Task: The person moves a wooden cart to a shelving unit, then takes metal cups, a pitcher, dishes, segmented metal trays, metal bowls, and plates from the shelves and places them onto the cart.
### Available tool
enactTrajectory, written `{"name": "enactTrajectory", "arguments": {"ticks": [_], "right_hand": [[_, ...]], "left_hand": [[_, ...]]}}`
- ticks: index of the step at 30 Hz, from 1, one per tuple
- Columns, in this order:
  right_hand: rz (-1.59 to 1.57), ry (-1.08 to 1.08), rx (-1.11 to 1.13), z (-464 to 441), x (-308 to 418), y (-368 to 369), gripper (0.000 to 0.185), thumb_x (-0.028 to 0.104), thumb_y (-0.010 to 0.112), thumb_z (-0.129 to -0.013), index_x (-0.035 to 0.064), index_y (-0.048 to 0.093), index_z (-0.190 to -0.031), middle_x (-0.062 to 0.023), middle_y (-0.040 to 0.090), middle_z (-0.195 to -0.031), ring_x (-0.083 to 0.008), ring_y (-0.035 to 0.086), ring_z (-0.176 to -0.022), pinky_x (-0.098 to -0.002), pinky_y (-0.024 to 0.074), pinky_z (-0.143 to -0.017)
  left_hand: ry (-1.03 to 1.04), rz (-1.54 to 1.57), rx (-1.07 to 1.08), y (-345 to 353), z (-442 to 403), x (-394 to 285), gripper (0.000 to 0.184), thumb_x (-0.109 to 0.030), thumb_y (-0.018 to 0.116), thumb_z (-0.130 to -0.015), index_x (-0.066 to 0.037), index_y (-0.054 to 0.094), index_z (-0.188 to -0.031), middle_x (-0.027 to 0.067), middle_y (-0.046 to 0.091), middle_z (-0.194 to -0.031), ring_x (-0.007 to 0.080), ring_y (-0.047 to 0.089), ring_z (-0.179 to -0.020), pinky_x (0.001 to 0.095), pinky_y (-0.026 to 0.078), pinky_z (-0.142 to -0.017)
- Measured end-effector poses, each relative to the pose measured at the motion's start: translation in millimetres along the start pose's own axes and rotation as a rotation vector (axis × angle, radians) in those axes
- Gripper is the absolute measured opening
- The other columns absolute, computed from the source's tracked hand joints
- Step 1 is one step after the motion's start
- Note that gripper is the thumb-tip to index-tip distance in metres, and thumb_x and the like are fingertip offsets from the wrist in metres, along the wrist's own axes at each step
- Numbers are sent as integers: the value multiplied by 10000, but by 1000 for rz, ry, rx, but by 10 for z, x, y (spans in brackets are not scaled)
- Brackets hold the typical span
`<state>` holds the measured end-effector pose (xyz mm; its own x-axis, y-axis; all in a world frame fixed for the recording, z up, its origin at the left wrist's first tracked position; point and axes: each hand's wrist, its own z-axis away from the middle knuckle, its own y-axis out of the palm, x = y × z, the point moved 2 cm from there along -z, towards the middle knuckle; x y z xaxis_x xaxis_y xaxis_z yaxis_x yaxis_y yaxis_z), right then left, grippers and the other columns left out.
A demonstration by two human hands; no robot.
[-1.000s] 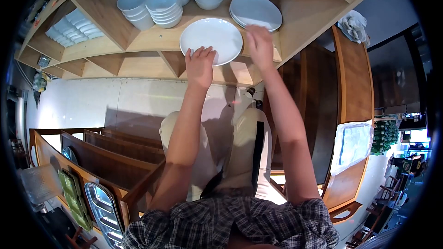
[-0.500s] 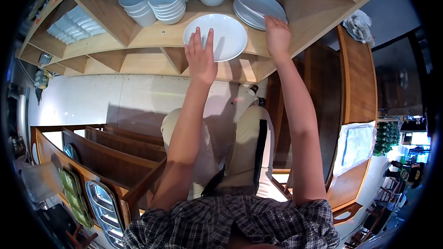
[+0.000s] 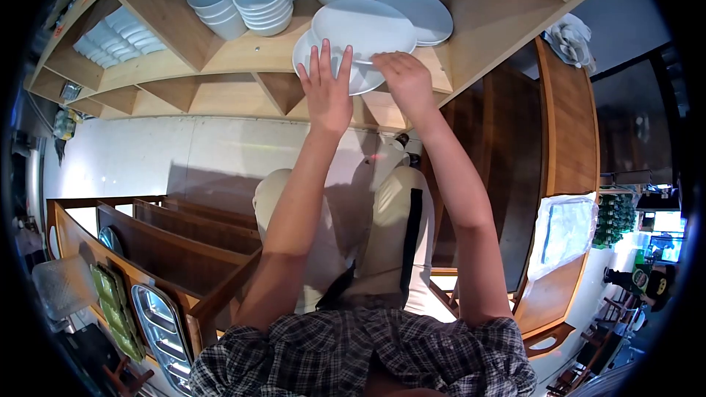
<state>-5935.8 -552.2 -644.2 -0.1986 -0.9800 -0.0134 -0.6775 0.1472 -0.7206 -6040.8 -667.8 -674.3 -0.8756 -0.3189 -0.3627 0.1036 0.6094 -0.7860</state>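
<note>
My right hand [image 3: 409, 85] grips the near edge of a white plate [image 3: 363, 26], which it holds over another white plate [image 3: 365, 81] at the shelf's front edge. The upper plate covers much of the lower one. With fingers spread, my left hand [image 3: 328, 95] lies open over the left part of the lower plate; I cannot tell how firmly it touches. Behind and to the right, more white plates [image 3: 425, 13] lie stacked on the wooden shelf [image 3: 257, 57].
Stacks of white bowls [image 3: 263, 1] stand left of the plates. White dishes [image 3: 121, 38] fill a side compartment. Below left is a wooden rack [image 3: 184, 250] near metal compartment trays [image 3: 163, 334]. A brown cabinet [image 3: 570, 125] stands at right, and a person [image 3: 647, 285] is far off.
My right hand has drawn a plate off the stack and moved it left, above the plate at the front. My left hand has stayed in nearly the same place.
</note>
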Motion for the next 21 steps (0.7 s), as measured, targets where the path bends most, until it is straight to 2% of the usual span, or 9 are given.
{"name": "enactTrajectory", "arguments": {"ticks": [8, 10, 11, 13, 14, 16, 21], "right_hand": [[-136, -99, 126, 76, 171, 40, 238, 109, 562, -694, 71, 629, -920, -63, 650, -944, -213, 617, -901, -342, 492, -844], [-190, -73, 148, 88, 207, 59, 241, 108, 560, -697, 69, 624, -927, -58, 648, -934, -215, 616, -891, -335, 490, -830], [-195, -74, 149, 92, 205, 59, 241, 108, 560, -697, 69, 624, -927, -58, 648, -934, -215, 616, -891, -335, 490, -830], [-251, -35, 249, 77, 210, 27, 247, 105, 561, -692, 69, 626, -928, -57, 645, -917, -219, 612, -886, -328, 486, -815], [-256, -37, 253, 89, 208, 39, 247, 105, 561, -692, 69, 626, -928, -57, 645, -917, -219, 612, -886, -328, 486, -815], [-260, -35, 219, 92, 181, 61, 238, 93, 569, -694, 68, 627, -923, -54, 640, -916, -220, 603, -903, -324, 483, -808], [-281, -2, 278, 101, 197, 99, 208, 113, 598, -726, 66, 632, -926, -51, 633, -948, -219, 590, -935, -335, 475, -822]], "left_hand": [[-28, -51, 66, -23, 1, -43, 649, -66, 595, -752, -225, 381, -1344, 83, 254, -1448, 317, 213, -1346, 608, 119, -1053], [8, -87, 35, -35, 10, -26, 478, -103, 586, -776, -201, 502, -1236, 51, 348, -1395, 284, 268, -1328, 613, 135, -1046], [4, -90, 37, -17, 24, 1, 478, -103, 586, -776, -201, 502, -1236, 51, 348, -1395, 284, 268, -1328, 613, 135, -1046], [40, -97, 34, 26, 60, 40, 312, -125, 586, -781, -168, 599, -1090, 17, 459, -1302, 259, 357, -1275, 618, 156, -1039], [34, -98, 37, 51, 76, 60, 312, -125, 586, -781, -168, 599, -1090, 17, 459, -1302, 259, 357, -1275, 618, 156, -1039], [50, -99, 16, 68, 71, 60, 231, -137, 586, -781, -153, 635, -1007, -7, 546, -1198, 244, 435, -1203, 622, 160, -1037], [9, -83, 91, 82, 71, 80, 260, -131, 582, -779, -158, 631, -1032, -25, 584, -1149, 229, 465, -1162, 626, 167, -1037]]}}
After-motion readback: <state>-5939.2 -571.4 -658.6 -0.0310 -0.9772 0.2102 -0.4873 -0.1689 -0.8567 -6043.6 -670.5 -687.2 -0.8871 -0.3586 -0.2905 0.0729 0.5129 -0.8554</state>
